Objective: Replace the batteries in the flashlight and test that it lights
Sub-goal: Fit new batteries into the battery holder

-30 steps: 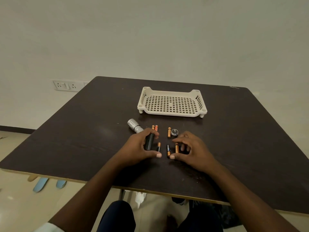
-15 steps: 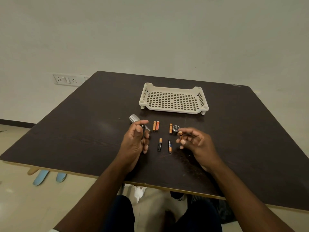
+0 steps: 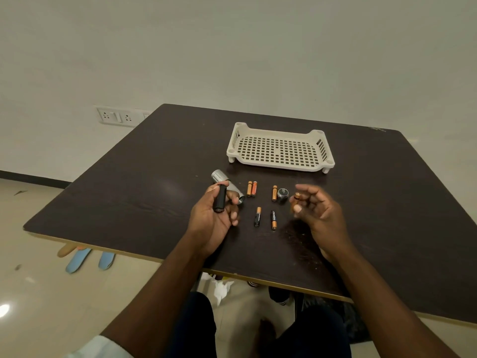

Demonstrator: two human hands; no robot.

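My left hand (image 3: 211, 218) holds a black battery holder (image 3: 220, 198) upright above the table. Behind it lies the silver flashlight body (image 3: 227, 184), tail end open. My right hand (image 3: 317, 210) pinches an orange-tipped battery (image 3: 296, 200) between thumb and fingers; it is blurred. Between the hands lie two black-and-copper batteries (image 3: 258, 216) (image 3: 273, 219). Farther back rest a pair of orange batteries (image 3: 252, 188), a single battery (image 3: 274, 193) and the round tail cap (image 3: 283, 193).
A cream perforated plastic tray (image 3: 281, 165) stands behind the parts on the dark table (image 3: 154, 182). The table's near edge runs just under my forearms. A wall socket (image 3: 116, 116) is at the left, and blue slippers (image 3: 87, 259) lie on the floor.
Both hands have lifted off the table. The left one raised the black holder clear of the flashlight body. The right one picked up a battery and turned palm-up.
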